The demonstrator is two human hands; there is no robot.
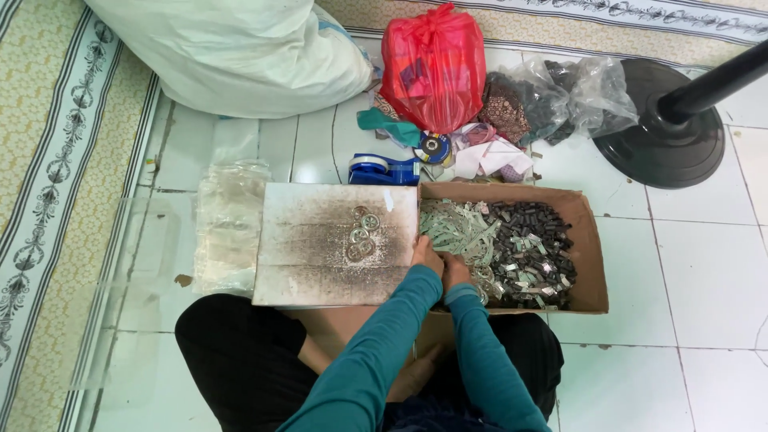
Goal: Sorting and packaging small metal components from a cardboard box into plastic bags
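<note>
White tiled floor (pixel 704 264). Left hand (pixel 426 254) and right hand (pixel 456 269), grips unclear, possibly pinching parts, touch pale strips (pixel 458 228) inside cardboard box (pixel 590 248); dark pieces (pixel 532 244) at 3 o'clock.

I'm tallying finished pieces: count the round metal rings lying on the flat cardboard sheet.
About 5, clustered near the right side of the cardboard sheet: two rings uppermost, one below them, two lowest. They overlap, so more may be hidden.

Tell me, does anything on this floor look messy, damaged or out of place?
Yes. The pale board beside the cardboard box is smudged with dark, sooty speckles. Paper scraps lie loose on the tiles behind the box, and a small brown fragment sits alone near the clear plastic bags.
</note>
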